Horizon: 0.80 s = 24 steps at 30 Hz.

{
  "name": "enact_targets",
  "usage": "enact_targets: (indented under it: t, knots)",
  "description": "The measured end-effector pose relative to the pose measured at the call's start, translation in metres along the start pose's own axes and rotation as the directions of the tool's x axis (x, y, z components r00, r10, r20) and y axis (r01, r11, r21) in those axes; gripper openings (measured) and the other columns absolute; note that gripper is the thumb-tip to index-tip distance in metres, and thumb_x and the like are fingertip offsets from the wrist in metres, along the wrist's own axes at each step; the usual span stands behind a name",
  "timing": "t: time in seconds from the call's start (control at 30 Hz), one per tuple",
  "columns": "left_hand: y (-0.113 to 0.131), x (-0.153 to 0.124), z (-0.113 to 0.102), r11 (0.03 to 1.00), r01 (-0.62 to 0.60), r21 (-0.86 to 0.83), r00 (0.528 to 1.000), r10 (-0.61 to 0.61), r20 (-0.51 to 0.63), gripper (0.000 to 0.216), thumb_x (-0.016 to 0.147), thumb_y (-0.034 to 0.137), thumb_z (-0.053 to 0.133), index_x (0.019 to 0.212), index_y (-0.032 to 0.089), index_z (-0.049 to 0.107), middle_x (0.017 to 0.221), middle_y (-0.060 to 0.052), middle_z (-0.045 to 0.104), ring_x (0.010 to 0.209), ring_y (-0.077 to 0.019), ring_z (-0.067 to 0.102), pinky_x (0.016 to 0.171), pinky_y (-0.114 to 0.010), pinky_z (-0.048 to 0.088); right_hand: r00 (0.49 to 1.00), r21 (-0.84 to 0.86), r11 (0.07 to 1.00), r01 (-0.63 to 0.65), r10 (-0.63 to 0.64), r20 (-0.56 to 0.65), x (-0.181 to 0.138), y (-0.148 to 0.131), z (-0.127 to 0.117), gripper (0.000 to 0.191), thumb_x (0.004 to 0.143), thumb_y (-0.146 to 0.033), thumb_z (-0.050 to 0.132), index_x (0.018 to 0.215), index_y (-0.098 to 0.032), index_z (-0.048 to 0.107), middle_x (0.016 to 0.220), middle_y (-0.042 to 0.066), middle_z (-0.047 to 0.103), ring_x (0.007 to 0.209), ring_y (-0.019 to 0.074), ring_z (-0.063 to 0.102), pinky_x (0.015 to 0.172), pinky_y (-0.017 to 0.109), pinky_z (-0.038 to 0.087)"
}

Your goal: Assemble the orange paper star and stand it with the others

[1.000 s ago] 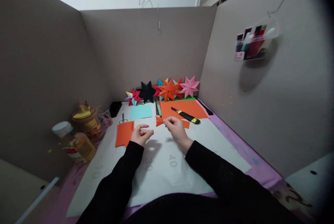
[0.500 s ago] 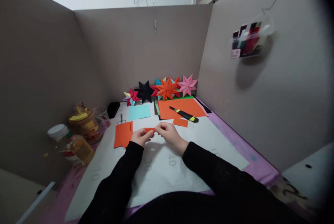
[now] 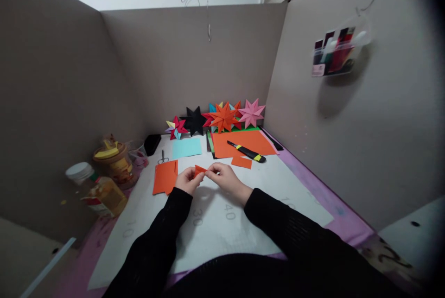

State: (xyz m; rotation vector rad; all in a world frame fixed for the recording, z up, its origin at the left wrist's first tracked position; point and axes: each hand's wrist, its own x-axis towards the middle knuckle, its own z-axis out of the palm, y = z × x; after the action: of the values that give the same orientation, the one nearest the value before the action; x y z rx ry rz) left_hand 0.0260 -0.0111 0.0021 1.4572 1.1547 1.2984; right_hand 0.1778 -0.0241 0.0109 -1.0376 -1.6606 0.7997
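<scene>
Both hands meet over the white mat (image 3: 222,237) and pinch a small folded orange paper piece (image 3: 199,170). My left hand (image 3: 187,180) grips its left end with fingers curled. My right hand (image 3: 224,176) pinches its right end. An orange sheet with a cut slit (image 3: 164,176) lies just left of my left hand. A small orange scrap (image 3: 241,162) lies beyond my right hand.
A large orange sheet (image 3: 239,142) bears a black and yellow utility knife (image 3: 246,151). A light blue sheet (image 3: 187,148) and small scissors (image 3: 163,157) lie behind. Folded paper stars (image 3: 222,117) line the back cardboard wall. Jars and bottles (image 3: 107,173) stand at left.
My right hand brought the orange piece from beside the large sheet toward my left hand, which then took hold of it. Both hands now pinch it together.
</scene>
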Motion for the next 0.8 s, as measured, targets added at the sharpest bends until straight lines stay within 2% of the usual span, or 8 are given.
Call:
enact_targets:
  t: [0.17,0.27,0.47,0.57,0.67,0.73,0.8]
  knots:
    - [-0.001,0.003,0.0,0.992,-0.025,-0.125,0.99,0.007,-0.138,0.031,0.057,0.033,0.072,0.075,0.015,0.055,0.053,0.003,0.057,0.045,-0.0097,0.053,0.047,-0.022,0.042,0.996,0.101,0.994,-0.048,0.04,0.078,-0.002,0.001,0.003,0.022,0.076,-0.033,0.055,0.062,-0.016,0.053,0.061,-0.003,0.05,0.058,0.0103,0.045,0.055,0.022,0.034]
    - [0.0,0.004,-0.003,0.98,-0.03,-0.195,0.983,-0.007,-0.185,0.035,0.054,0.031,0.074,0.079,0.016,0.055,0.051,0.004,0.058,0.047,-0.0098,0.054,0.051,-0.021,0.042,0.995,0.162,0.985,-0.061,0.047,0.085,-0.003,-0.001,0.005,0.023,0.075,-0.032,0.056,0.059,-0.016,0.05,0.059,-0.004,0.046,0.057,0.0096,0.042,0.055,0.022,0.033]
    - [0.005,0.009,-0.015,0.952,0.056,-0.301,0.933,-0.157,-0.323,0.04,0.052,0.033,0.075,0.083,0.013,0.058,0.058,0.001,0.061,0.057,-0.0112,0.059,0.057,-0.022,0.046,0.985,0.236,0.958,-0.164,0.148,0.085,-0.003,0.001,0.005,0.02,0.072,-0.031,0.058,0.061,-0.015,0.052,0.058,-0.004,0.048,0.055,0.0093,0.042,0.054,0.022,0.032]
    - [0.003,0.007,-0.01,0.945,0.099,-0.313,0.955,-0.179,-0.238,0.044,0.05,0.037,0.075,0.084,0.014,0.059,0.063,0.001,0.061,0.06,-0.0115,0.059,0.054,-0.022,0.046,0.985,0.249,0.953,-0.173,0.163,0.06,-0.003,0.001,0.006,0.021,0.073,-0.032,0.057,0.061,-0.015,0.053,0.056,-0.004,0.046,0.053,0.009,0.041,0.053,0.022,0.032]
    - [0.0,0.002,0.0,0.962,0.174,-0.21,0.978,-0.194,-0.076,0.035,0.05,0.04,0.075,0.064,0.014,0.058,0.056,0.002,0.057,0.051,-0.009,0.053,0.047,-0.021,0.045,0.993,0.231,0.965,-0.12,0.118,0.021,-0.005,0.0,0.01,0.023,0.075,-0.033,0.055,0.061,-0.016,0.051,0.056,-0.004,0.045,0.055,0.0095,0.042,0.054,0.022,0.033]
    - [-0.002,0.0,0.003,0.975,0.153,-0.161,0.987,-0.16,-0.031,0.033,0.053,0.04,0.074,0.056,0.014,0.054,0.049,0.005,0.051,0.046,-0.0071,0.048,0.047,-0.021,0.044,0.997,0.17,0.983,-0.063,0.068,-0.024,-0.007,-0.001,0.012,0.022,0.076,-0.032,0.055,0.061,-0.016,0.051,0.059,-0.003,0.046,0.058,0.0104,0.044,0.056,0.023,0.035]
    - [-0.002,0.0,0.001,0.99,0.073,-0.12,0.996,-0.078,-0.036,0.03,0.056,0.038,0.072,0.054,0.014,0.053,0.047,0.005,0.049,0.045,-0.0069,0.046,0.046,-0.02,0.043,0.997,0.111,0.994,-0.006,0.014,-0.075,-0.008,-0.001,0.013,0.017,0.076,-0.031,0.055,0.067,-0.017,0.054,0.066,-0.001,0.051,0.064,0.0118,0.047,0.059,0.024,0.037]
